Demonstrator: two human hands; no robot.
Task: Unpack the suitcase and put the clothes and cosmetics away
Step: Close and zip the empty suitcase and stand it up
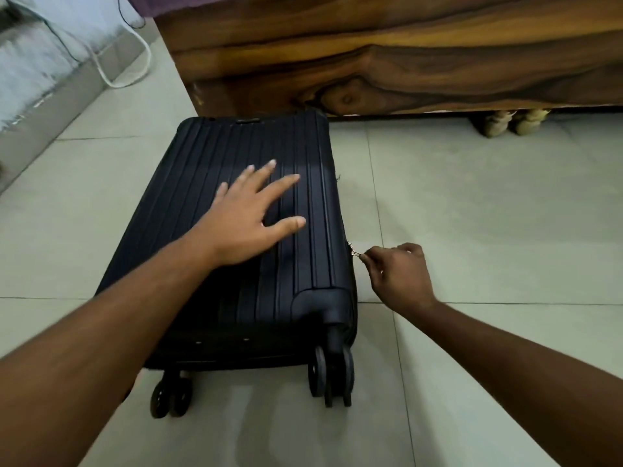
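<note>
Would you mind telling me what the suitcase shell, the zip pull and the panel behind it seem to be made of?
Suitcase: probably a soft woven fabric over a stiff frame, matte navy with raised ribs and little shine.
Zip pull: small bright metal, glinting where the right hand pinches it.
Panel: wood or wood-look laminate, glossy, with bold swirling grain.

Two bare, sleeveless forearms

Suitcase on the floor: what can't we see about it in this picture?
- Inside of the suitcase: hidden in the head view, because the lid is shut.
- Zipper pull: too small to see clearly, and the right hand pinching it covers its end.
- Lid under the left hand: covered by the flat palm.
- Suitcase's left side: hidden behind the left arm.
</note>
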